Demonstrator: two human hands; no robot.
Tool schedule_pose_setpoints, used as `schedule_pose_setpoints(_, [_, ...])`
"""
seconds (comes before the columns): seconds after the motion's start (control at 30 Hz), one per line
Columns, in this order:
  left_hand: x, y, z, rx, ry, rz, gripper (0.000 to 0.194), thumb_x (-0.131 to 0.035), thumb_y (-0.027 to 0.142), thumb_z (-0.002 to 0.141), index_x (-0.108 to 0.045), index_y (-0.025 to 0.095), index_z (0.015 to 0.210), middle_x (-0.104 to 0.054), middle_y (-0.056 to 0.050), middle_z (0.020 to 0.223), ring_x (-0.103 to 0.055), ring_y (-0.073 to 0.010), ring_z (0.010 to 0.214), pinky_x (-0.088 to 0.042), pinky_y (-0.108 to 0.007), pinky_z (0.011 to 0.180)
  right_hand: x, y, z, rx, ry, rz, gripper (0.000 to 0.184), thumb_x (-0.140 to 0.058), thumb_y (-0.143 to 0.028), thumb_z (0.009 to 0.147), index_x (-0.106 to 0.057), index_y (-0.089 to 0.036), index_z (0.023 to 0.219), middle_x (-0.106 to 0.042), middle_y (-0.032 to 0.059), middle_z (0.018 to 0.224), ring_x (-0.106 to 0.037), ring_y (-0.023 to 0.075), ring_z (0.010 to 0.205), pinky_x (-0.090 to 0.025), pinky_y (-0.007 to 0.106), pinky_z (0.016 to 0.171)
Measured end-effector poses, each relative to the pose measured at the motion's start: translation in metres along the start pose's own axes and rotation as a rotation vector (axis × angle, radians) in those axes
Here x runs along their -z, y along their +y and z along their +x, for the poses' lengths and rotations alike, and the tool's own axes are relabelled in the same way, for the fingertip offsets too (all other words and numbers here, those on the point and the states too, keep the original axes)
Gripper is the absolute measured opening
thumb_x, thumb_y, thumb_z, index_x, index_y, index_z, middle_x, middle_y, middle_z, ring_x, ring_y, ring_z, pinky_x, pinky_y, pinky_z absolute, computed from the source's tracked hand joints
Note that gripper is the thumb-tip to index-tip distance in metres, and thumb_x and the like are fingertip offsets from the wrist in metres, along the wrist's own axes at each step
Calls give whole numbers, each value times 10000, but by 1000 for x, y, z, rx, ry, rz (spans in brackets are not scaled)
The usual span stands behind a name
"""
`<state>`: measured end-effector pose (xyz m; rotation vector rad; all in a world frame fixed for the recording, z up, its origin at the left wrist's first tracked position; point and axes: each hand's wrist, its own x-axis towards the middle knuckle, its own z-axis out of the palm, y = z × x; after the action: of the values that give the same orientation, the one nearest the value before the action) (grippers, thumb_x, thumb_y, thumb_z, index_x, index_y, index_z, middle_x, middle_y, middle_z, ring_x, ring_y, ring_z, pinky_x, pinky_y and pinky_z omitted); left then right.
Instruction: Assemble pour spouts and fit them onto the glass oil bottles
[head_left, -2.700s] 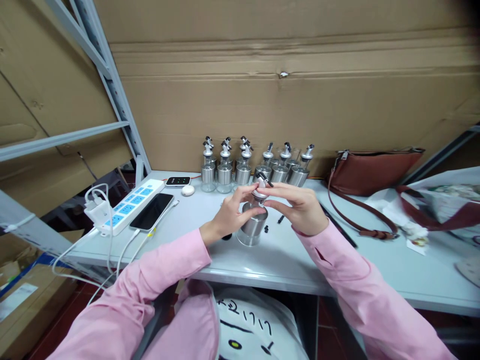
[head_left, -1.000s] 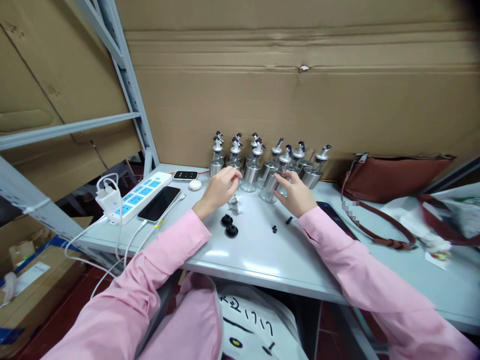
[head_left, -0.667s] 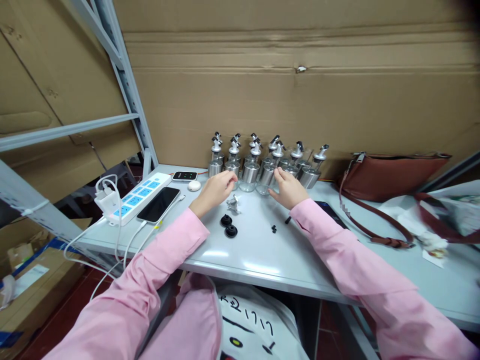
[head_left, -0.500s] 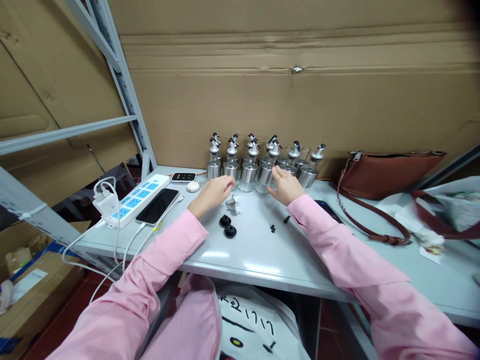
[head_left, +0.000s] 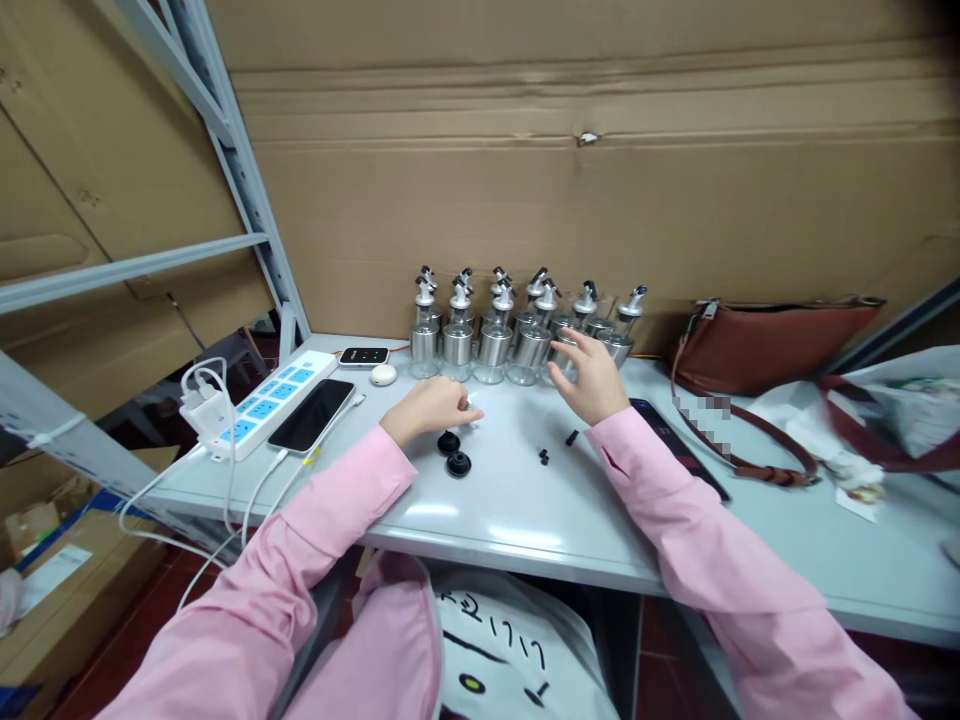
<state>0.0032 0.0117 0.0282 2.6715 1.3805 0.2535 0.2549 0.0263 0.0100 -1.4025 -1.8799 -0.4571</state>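
Note:
My left hand is closed over the silver pourer pieces, its fingertips pinched on one and hiding most of them. Just below it on the table lie two black round stoppers. My right hand hovers with fingers apart and holds nothing; it is in front of the right-hand oil bottles. Several glass oil bottles with steel sleeves and silver pourer tops stand in rows along the back. Tiny black parts and a short black piece lie nearer the front.
On the left are a power strip with plugs and cables, a phone, a small device and a white round case. Another phone and a brown bag with its strap lie right. Cardboard backs the table.
My left hand has come down and closed over the silver pieces, which lay uncovered before. My right hand has drawn back from the bottle and moved right, fingers spread.

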Motion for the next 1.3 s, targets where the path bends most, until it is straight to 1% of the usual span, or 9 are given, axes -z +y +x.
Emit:
schedule_pose_setpoints(0.1, [-4,-1,2,-35,12,11,254,-543,365,758,-668,166,663,-665,-55,659,-570,-159,583,-318,-244,516,3,5,-6,-47,89,92,270,-494,-278,803,-676,-158,963,-640,139,1145,-562,284,1066,-444,467,926])
schedule_pose_setpoints(0.23, [-8,-5,3,-120,22,-49,141,-580,291,705,-645,180,648,-654,-24,637,-541,-135,545,-302,-234,493,7,6,-7,-127,92,182,232,-500,-262,788,-695,-177,883,-678,118,1057,-597,271,1016,-432,458,939])
schedule_pose_setpoints(0.33, [-7,-3,2,-189,48,-104,79,-584,235,682,-625,176,650,-636,-6,623,-524,-120,540,-312,-228,501,10,0,-8,-221,75,357,212,-531,-284,769,-702,-187,851,-692,99,1021,-614,259,994,-471,428,876])
schedule_pose_setpoints(0.47, [-2,4,-2,-291,192,-151,56,-559,142,672,-600,168,701,-596,21,627,-501,-97,553,-327,-218,528,11,-19,-12,-343,-128,757,270,-624,-401,716,-708,-170,827,-725,77,863,-657,228,844,-512,368,760])
schedule_pose_setpoints(0.6, [-2,11,-4,-364,293,-135,70,-549,119,689,-580,162,735,-561,31,638,-469,-84,544,-326,-213,536,8,-41,-17,-341,-306,962,308,-684,-433,662,-716,-161,802,-734,85,874,-662,227,852,-511,379,800])
schedule_pose_setpoints(0.73, [-7,15,-4,-418,379,-83,47,-536,131,720,-562,160,746,-549,26,644,-477,-91,562,-347,-216,564,4,-52,-22,-329,-359,1048,329,-719,-436,631,-720,-166,819,-737,79,864,-673,217,823,-516,386,804])
schedule_pose_setpoints(0.9, [-11,16,-4,-467,446,-41,56,-507,153,772,-560,168,779,-561,15,668,-509,-101,588,-363,-217,576,4,-52,-22,-364,-368,1068,375,-735,-457,614,-718,-169,853,-737,67,817,-669,198,745,-528,366,737])
schedule_pose_setpoints(1.1, [-10,13,-3,-455,388,-77,82,-513,202,793,-577,166,830,-592,12,694,-533,-102,603,-378,-213,592,9,-52,-21,-340,-318,1093,359,-725,-483,622,-708,-183,818,-730,47,784,-667,193,735,-536,362,737])
schedule_pose_setpoints(1.3, [-15,14,-1,-480,359,15,158,-434,184,840,-568,156,762,-604,-7,685,-528,-110,602,-348,-225,570,11,-50,-22,-305,-336,1104,362,-715,-490,637,-704,-183,829,-728,56,807,-670,198,767,-531,361,749])
